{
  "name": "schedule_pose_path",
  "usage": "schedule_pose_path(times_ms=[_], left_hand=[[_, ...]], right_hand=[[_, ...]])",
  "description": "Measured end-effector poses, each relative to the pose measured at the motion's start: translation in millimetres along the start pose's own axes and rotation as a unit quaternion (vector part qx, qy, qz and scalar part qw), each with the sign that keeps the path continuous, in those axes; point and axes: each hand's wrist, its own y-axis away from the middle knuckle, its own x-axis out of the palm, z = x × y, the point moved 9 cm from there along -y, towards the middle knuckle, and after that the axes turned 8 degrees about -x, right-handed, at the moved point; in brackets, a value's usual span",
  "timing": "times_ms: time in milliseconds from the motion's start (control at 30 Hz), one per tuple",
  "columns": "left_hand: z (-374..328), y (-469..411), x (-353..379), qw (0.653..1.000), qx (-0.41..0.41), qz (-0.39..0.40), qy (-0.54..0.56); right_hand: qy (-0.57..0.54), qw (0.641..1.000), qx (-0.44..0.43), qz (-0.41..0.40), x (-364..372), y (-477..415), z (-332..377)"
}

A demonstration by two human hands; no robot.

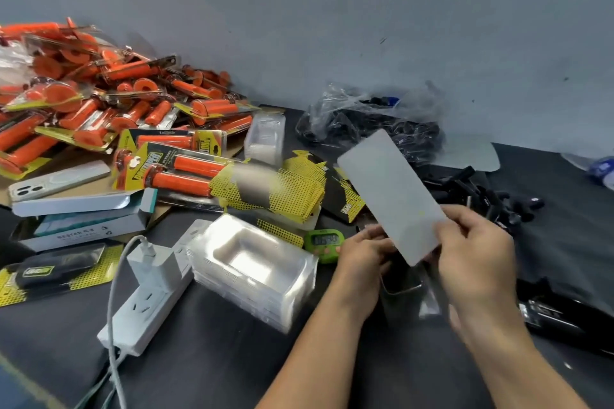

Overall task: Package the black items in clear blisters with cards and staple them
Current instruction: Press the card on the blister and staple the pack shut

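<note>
1. Head view: a person's right hand [475, 249] pinches the lower end of a pale card [388, 189] between thumb and fingers and holds it tilted above a dark table [232, 368].
2. The left hand [362, 259] sits at the card's lower left edge with its fingers curled. The card hides the fingertips, so whether they grip anything cannot be told.
3. Just below both hands lies a clear blister [403, 289] with something dark in it, blurred.
4. Black items are in a clear bag [365, 119] by the wall beyond the card, and more lie loose [481, 196] on the table to the right of it.
5. A stack of empty blisters [252, 272] stands left of the left hand, with a green timer [324, 241] between them.
6. Yellow-and-black cards [282, 189] are piled behind the stack.
7. A white power strip [149, 302] lies left of the stack, and a heap of orange packs [99, 93] fills the far left.
</note>
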Motion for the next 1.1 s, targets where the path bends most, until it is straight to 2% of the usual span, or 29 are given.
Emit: schedule_pose_path(times_ms=[100, 200, 300, 400, 500, 600, 733, 967, 1100], left_hand=[[2, -1, 2, 1.000, 0.005, 0.007, -0.025], [1, 4, 4, 1.000, 0.008, 0.009, -0.009], [0, 12, 19, 0.988, -0.011, 0.109, 0.113], [1, 14, 23, 0.971, -0.040, 0.146, 0.185], [2, 15, 23, 0.973, -0.062, 0.141, 0.170], [0, 13, 16, 0.988, -0.046, 0.094, 0.111], [-3, 11, 13, 0.989, -0.023, 0.074, 0.126], [-3, 10, 15, 0.986, -0.030, 0.090, 0.139], [-2, 11, 14, 0.998, -0.015, 0.057, 0.014]], right_hand=[[-0.017, 0.988, 0.150, 0.030, -39, 35, -54], [-0.044, 0.969, 0.224, 0.092, -42, 63, -78], [0.031, 0.960, 0.213, 0.181, -32, 73, -81], [0.079, 0.953, 0.199, 0.216, -32, 72, -76], [0.073, 0.954, 0.207, 0.203, -37, 69, -73], [0.061, 0.963, 0.207, 0.165, -45, 65, -74], [0.063, 0.967, 0.208, 0.130, -51, 63, -83], [0.108, 0.974, 0.178, 0.092, -58, 62, -81], [0.111, 0.975, 0.180, 0.071, -61, 62, -81]])
